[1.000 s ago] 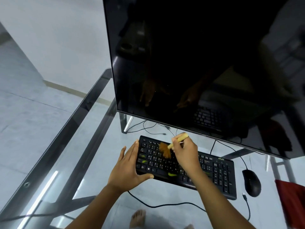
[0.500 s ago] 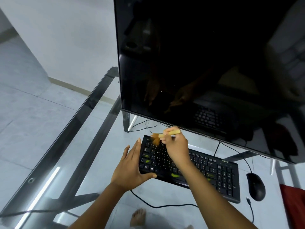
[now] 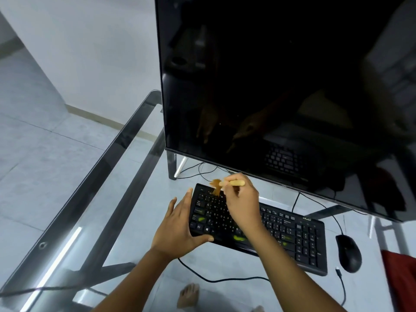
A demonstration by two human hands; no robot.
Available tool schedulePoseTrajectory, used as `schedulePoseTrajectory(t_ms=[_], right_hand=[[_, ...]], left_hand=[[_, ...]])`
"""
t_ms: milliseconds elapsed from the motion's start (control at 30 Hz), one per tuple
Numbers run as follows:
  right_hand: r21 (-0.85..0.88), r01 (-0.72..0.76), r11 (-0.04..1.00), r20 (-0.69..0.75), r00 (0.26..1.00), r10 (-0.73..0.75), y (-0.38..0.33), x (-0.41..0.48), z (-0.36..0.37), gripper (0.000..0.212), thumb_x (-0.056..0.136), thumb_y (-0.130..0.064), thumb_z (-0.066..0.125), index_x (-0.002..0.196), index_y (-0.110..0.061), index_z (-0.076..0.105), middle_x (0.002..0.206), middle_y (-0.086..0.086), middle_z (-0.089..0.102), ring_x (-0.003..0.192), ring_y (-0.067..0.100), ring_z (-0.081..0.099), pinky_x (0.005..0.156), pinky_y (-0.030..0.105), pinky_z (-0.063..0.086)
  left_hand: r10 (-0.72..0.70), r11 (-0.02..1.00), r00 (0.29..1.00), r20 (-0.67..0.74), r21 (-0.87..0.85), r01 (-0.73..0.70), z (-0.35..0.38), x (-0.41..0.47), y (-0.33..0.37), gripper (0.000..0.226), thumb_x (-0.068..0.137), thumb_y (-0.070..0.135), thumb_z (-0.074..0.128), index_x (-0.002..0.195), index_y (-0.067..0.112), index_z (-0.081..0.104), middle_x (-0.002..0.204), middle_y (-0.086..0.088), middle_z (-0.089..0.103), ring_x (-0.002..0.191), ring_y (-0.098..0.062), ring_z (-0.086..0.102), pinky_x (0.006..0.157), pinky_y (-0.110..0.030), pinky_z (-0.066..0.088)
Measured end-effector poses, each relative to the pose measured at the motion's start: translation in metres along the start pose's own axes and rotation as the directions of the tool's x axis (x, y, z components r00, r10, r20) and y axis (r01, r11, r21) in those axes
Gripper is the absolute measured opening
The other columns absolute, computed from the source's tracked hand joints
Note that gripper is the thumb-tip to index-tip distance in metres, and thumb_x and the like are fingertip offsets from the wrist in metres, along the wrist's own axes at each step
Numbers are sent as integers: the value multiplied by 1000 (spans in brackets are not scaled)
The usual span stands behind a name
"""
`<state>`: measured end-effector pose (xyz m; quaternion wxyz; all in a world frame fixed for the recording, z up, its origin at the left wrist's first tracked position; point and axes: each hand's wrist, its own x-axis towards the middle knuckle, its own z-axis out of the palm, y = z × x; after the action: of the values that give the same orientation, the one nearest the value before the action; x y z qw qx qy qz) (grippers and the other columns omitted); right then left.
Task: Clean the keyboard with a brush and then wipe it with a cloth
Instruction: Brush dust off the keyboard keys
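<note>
A black keyboard [image 3: 290, 233] with a few green marks lies on the glass table under the monitor. My right hand [image 3: 243, 201] grips a small brush [image 3: 225, 184] with a pale wooden handle and brown bristles; the bristles touch the keyboard's top left corner. My left hand [image 3: 177, 228] clasps the keyboard's left end, thumb along its front edge and fingers beside its left side. A red cloth [image 3: 400, 282] lies at the right edge of the table.
A large dark monitor [image 3: 281, 86] stands just behind the keyboard on thin legs. A black mouse [image 3: 348, 253] sits right of the keyboard, cables trailing over the glass table [image 3: 94, 199]. A bare foot shows through the glass below.
My right hand has carried the brush from the middle-left keys up to the keyboard's top left corner. My left hand has kept its hold on the left end.
</note>
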<state>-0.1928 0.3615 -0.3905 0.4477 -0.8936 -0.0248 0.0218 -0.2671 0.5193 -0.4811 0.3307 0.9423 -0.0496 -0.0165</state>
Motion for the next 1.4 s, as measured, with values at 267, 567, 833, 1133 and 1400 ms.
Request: schedulePoseTrajectory(t_ms=[267, 567, 833, 1133, 1400], right_hand=[[-93, 36, 995, 46, 998, -32, 20, -32, -20, 17, 92, -7, 56, 83, -19, 62, 83, -3, 69, 69, 7, 63, 62, 20, 47], [-48, 150, 987, 196, 971, -138, 19, -68, -7, 10, 90, -14, 60, 82, -20, 63, 86, -8, 61, 77, 1, 60, 64, 11, 43], [44, -113, 993, 59, 992, 110, 22, -15, -27, 13, 95, -15, 57, 84, -20, 61, 77, -1, 70, 68, 12, 68, 59, 20, 55], [-39, -67, 997, 155, 985, 72, 1, 5, 1, 11, 95, -15, 57, 86, -19, 63, 87, -6, 69, 77, 9, 67, 70, 21, 54], [55, -131, 990, 50, 991, 128, 21, -6, -15, 18, 92, -11, 60, 84, -26, 65, 75, -6, 71, 68, 19, 67, 57, 30, 54]], left_hand=[[27, 1000, 1000, -12, 13, -27, 4, 1, -4, 125, 66, 85, 55, 153, 13, 0, 157, 3, 24, 145, -4, 15, 120, -44, 8], [48, 998, 999, 10, 35, -48, 3, 0, -3, 130, 62, 86, 58, 153, 9, 5, 158, 3, 20, 145, -6, 13, 120, -46, 9], [58, 997, 998, 4, 51, -58, 3, 0, -3, 126, 66, 86, 56, 153, 9, 6, 158, 2, 21, 146, -7, 15, 120, -45, 7], [44, 999, 999, -27, 22, -43, 2, 0, -3, 117, 71, 82, 56, 153, 14, 7, 156, 5, 26, 144, -5, 19, 121, -40, 4], [52, 999, 998, -29, 12, -52, 3, 1, -3, 118, 70, 80, 59, 153, 16, 6, 155, 4, 28, 144, -4, 19, 121, -39, 3]])
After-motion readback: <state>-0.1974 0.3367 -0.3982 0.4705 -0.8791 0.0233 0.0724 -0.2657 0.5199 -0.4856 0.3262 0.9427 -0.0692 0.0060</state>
